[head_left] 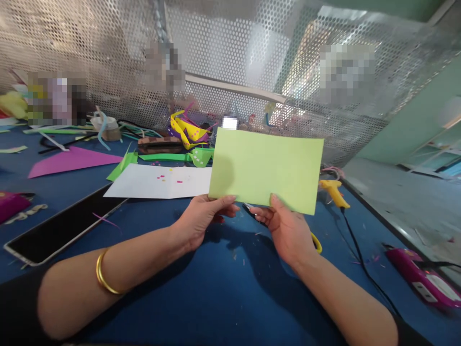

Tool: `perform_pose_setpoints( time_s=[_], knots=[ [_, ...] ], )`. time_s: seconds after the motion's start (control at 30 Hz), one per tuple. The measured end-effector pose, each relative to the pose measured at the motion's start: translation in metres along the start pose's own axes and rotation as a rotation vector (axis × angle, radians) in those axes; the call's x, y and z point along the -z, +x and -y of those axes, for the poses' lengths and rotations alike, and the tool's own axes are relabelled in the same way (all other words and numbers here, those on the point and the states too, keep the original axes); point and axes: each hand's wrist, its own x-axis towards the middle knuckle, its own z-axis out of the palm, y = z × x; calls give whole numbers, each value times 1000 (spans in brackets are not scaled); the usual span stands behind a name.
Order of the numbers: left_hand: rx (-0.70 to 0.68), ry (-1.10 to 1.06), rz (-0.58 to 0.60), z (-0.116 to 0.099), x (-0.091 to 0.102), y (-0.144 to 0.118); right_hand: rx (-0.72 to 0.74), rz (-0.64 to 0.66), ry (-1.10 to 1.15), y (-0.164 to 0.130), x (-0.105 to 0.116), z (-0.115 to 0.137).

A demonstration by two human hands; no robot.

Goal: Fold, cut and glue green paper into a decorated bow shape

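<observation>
Both my hands hold up a light green sheet of paper (264,169) above the blue table (223,293). My left hand (201,218) pinches its lower left corner. My right hand (288,228) grips its lower edge near the middle, thumb on the front. Under my right hand lie scissors with a yellow handle (317,242), mostly hidden. A gold bangle sits on my left wrist.
A white sheet (158,182) with small coloured dots lies behind the hands. A purple paper triangle (68,161), green scraps (162,157) and yellow-purple strips (187,129) lie further back. A dark tray (61,226) sits left. A yellow glue gun (333,191) and pink device (421,276) are right. Perforated metal screen behind.
</observation>
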Motion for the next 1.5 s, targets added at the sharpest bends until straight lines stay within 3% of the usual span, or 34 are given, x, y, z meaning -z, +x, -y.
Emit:
perform_pose_setpoints(
  time_s=[0.1,0.2,0.43,0.63,0.97,1.13,1.5],
  knots=[
    [-90,-10,-51,6,-3,-3,-60,54,26,-2,-3,-4],
    [-128,19,-30,12,-7,-8,-118,90,6,-6,-6,-12],
    [-131,95,38,16,-10,-12,-63,44,-16,-12,-11,-22],
    [-192,113,15,14,-10,-11,-120,16,-25,-9,-9,-17],
    [-205,72,-89,-2,0,4,90,-195,87,26,17,11],
    [-175,66,-84,-5,5,9,224,-172,46,34,26,20],
    [-267,218,-74,-7,11,15,223,-178,-26,37,28,21]
  ],
)
